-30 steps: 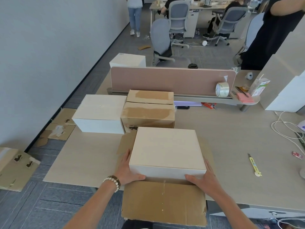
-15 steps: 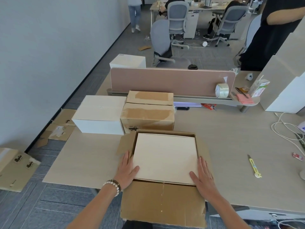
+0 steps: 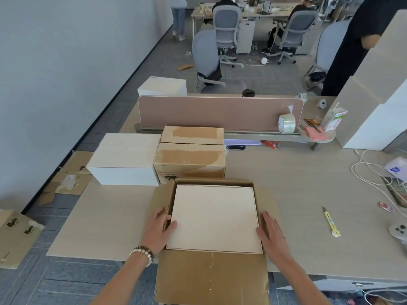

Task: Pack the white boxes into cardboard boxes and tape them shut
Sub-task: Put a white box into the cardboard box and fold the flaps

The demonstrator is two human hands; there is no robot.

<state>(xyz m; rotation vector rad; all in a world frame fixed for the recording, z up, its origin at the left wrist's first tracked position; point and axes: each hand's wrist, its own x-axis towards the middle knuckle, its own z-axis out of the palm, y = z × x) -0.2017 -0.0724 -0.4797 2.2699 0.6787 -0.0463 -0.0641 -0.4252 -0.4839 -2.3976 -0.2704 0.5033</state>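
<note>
- I'm standing at the long pale wooden desk (image 3: 286, 194) with the open brown cardboard box (image 3: 211, 276) in front of me at the near edge, its flaps all folded outward and its near flap hanging over the edge toward me.
- I'm looking down at the flat white rectangular box (image 3: 214, 217) sitting fully inside it, top face just below the rim, so I'm judging this packing step done.
- I'm counting two more brown cardboard boxes (image 3: 190, 160) behind it, flaps down; whether they're freshly taped I can't tell.
- I'm seeing one large white box (image 3: 125, 158) waiting beside them on the left, and another white box (image 3: 163, 86) beyond the pink desk divider (image 3: 220, 112), so at least two are left to pack by my reckoning.
- I'm resting my left hand (image 3: 159, 227) flat on the left flap, thumb touching the white box's edge, fingers straight, gripping nothing.
- I'm laying my right hand (image 3: 272, 233) flat on the right flap, fingers straight, empty too.
- I'm still needing to fold four flaps and tape them.
- I'm spotting one clear tape roll (image 3: 287, 123) by the divider, well apart from my hands.
- I'm noting one yellow utility knife (image 3: 330, 222) lying to my right.
</note>
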